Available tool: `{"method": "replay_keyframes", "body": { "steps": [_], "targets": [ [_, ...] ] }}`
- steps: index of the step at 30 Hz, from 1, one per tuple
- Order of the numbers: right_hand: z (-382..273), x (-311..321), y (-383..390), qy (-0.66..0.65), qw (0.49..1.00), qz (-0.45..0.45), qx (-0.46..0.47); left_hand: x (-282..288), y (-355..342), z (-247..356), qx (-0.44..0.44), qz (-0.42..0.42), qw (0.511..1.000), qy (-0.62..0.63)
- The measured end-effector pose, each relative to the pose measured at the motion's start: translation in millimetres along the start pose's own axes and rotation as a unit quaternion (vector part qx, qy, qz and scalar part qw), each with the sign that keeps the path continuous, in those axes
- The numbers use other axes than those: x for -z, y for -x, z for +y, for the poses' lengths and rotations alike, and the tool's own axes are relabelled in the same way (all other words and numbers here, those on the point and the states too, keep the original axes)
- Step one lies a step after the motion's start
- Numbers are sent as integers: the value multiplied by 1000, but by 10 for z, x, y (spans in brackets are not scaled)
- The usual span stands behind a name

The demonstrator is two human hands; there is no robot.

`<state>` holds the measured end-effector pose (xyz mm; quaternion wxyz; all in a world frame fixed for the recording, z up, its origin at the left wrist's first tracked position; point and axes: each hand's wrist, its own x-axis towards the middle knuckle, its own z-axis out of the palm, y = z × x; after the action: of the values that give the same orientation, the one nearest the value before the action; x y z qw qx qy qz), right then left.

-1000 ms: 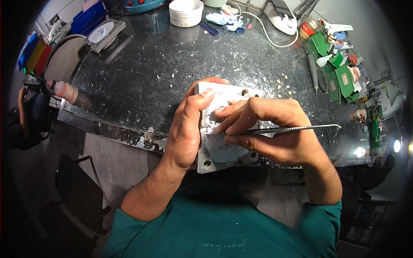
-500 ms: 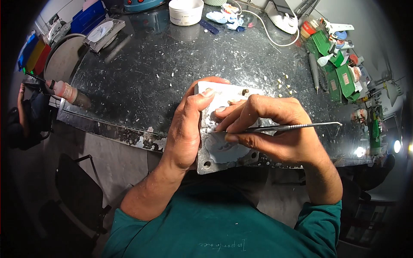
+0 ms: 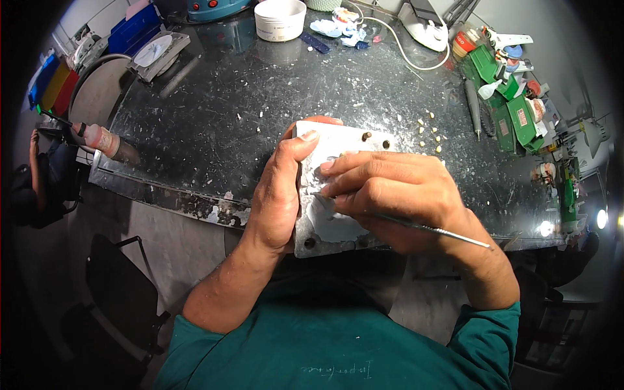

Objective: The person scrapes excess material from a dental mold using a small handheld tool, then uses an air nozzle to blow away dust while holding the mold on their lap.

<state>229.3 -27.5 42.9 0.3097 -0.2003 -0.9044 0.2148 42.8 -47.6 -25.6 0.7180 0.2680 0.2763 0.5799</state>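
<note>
My left hand (image 3: 278,188) is wrapped round the left side of a metal dental flask half (image 3: 304,239), its thumb on the top face. White plaster (image 3: 333,224) fills the flask, which lies tilted at the bench's near edge. Pinched in my right hand (image 3: 406,188) is a slim metal dental carver (image 3: 448,232). Its working tip meets the plaster near the flask's left side, partly hidden by my fingers. The other end slants past my wrist, down to the right. Dark pin holes (image 3: 386,144) show at the flask's far corner. My right hand covers much of the plaster.
Several small cream-coloured teeth (image 3: 437,138) lie right of the flask. A grey handpiece (image 3: 472,107) and green articulators (image 3: 520,120) stand farther right. At the back are a white tub (image 3: 279,23) and another plaster-filled plate (image 3: 159,55). A pinkish bottle (image 3: 104,140) stands left.
My right hand has rolled over, swinging the carver's free end from nearly level to slanting down toward me. The flask has shifted slightly up and left in my left hand.
</note>
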Motion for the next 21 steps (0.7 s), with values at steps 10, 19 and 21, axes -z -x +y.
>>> {"method": "replay_keyframes", "body": {
  "steps": [10,19,21],
  "targets": [
    [134,-55,110,77,987,117,80,39,-22,-26,33,-16,998,54],
    [164,80,3,-117,993,8,-18,31,-33,-23,34,-26,997,69],
    [167,121,-31,-125,992,-3,-20,30,-31,-23,32,-27,997,72]
  ]
}}
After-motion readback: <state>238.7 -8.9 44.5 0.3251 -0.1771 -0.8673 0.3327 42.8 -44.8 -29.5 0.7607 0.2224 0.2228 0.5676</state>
